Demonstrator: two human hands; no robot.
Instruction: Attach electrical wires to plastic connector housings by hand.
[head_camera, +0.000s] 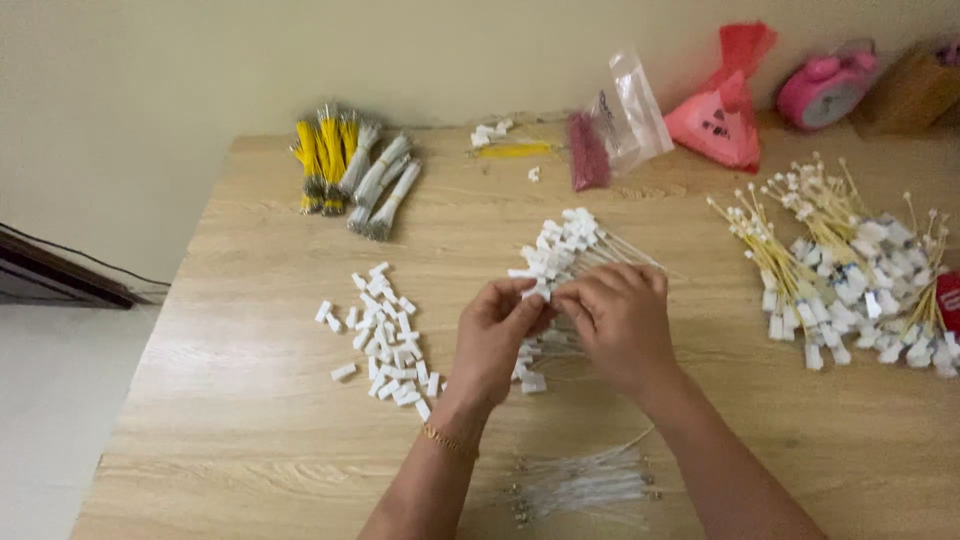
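Note:
My left hand (492, 335) and my right hand (620, 320) meet over the middle of a wooden table (250, 420). Both pinch a small white plastic connector (540, 291) on the end of a thin white wire. Just behind my fingers lies a bunch of white wires with connectors fitted (565, 245). A scatter of loose white connectors (385, 335) sits to the left of my left hand. Below my wrists lie several bare white wires (585, 485). A thin gold bracelet is on my left wrist.
Bundles of yellow and white wires (350, 170) lie at the back left. A large heap of finished yellow and white wired connectors (850, 270) fills the right. At the back are a clear bag (630, 105), a red bag (725, 110) and a pink alarm clock (825, 85).

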